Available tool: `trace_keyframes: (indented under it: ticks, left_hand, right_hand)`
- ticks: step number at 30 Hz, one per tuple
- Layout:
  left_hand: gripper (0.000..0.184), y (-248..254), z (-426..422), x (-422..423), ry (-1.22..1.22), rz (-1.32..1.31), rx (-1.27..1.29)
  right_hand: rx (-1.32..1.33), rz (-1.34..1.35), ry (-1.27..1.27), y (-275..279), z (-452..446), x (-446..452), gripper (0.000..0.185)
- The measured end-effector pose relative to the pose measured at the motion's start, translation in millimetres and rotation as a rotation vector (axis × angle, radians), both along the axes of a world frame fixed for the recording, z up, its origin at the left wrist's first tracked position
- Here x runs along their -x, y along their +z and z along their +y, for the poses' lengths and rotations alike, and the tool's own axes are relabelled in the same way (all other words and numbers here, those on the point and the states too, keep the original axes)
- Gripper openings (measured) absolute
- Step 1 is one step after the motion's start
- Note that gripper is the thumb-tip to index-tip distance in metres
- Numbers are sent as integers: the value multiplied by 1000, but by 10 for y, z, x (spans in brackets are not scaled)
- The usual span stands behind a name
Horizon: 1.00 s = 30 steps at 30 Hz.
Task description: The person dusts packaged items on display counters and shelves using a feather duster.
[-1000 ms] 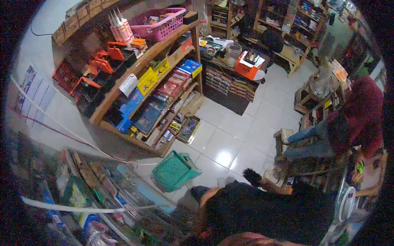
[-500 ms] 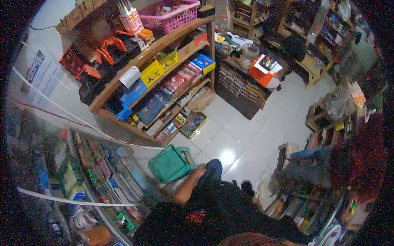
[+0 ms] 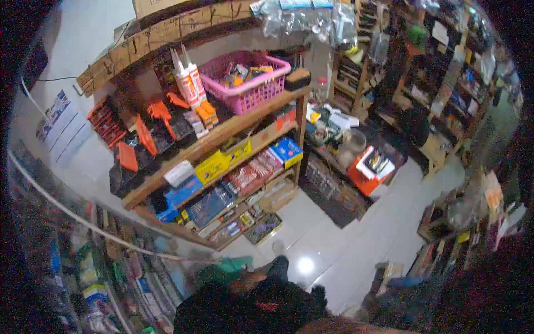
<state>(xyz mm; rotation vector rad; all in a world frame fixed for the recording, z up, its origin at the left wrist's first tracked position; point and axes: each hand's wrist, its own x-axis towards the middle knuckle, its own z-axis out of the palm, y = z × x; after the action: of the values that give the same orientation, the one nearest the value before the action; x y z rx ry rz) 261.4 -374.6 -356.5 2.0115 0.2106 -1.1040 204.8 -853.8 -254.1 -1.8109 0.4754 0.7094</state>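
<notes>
My left hand (image 3: 255,276) is low in the picture, in front of my black shirt (image 3: 261,307) and close to my raised knee (image 3: 277,268). Blur and shadow hide its fingers, and I cannot make out anything held in it. Just beyond it lies part of a green plastic basket or stool (image 3: 236,264), mostly covered by my arm. My right hand does not show; that side below is dark.
Ahead stands a wooden shelf (image 3: 261,108) with a pink basket (image 3: 245,92), sealant tubes (image 3: 189,83), orange-fronted bins (image 3: 146,136) and small boxes. A counter with an orange box (image 3: 364,178) is beyond. White floor tiles (image 3: 334,250) run between crowded shelves.
My view has tilted up, so the shelf and pink basket sit lower and more of the back wall shows. My left hand and the green plastic item have moved down in the picture.
</notes>
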Motion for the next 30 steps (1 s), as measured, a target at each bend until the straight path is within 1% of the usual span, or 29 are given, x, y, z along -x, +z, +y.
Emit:
trace_keyframes:
  ticks: [2,6,8,11,13,15,18,19,21,22,24,26,28,30]
  left_hand:
    - [44,78,-51,-561,42,-33,51]
    - [43,392,-257,-1664,178,-184,194]
    - [43,675,-282,-2084,287,-246,288]
    - [43,1411,-293,-2427,451,-298,435]
    - [43,1970,-333,-2625,509,-323,517]
    - [43,2422,-374,-2916,470,-366,590]
    - [37,2727,-147,-3564,142,-391,887]
    - [36,3295,-116,-3649,68,-477,842]
    - [34,4564,-48,-3851,9,-711,598]
    - [33,5083,-50,-3950,12,-823,470]
    - [32,5847,-50,-4208,133,-1006,306]
    - [36,6194,3,-4582,326,-1165,398]
    - [37,6459,15,-4977,399,-1322,-1]
    - [41,6556,92,-5312,295,-1393,-497]
  right_hand:
    - [25,-17,24,182,-71,-517,27]
    - [61,-68,87,460,-162,-1406,26]
    - [53,-106,131,563,-121,-1837,26]
    - [11,-182,204,675,-110,-2426,26]
    - [-25,-233,247,715,-80,-2758,26]
    - [-84,-307,303,687,54,-3145,25]
    - [-171,-404,409,664,353,-3828,25]
    - [-202,-437,445,686,430,-4048,25]
    - [-250,-500,511,759,467,-4422,25]
    - [-277,-534,540,798,468,-4595,25]
    - [-316,-590,590,889,406,-4861,25]
    - [-345,-646,625,962,335,-5093,25]
    - [-373,-699,637,995,257,-5243,25]
    - [-400,-749,636,1019,128,-5303,25]
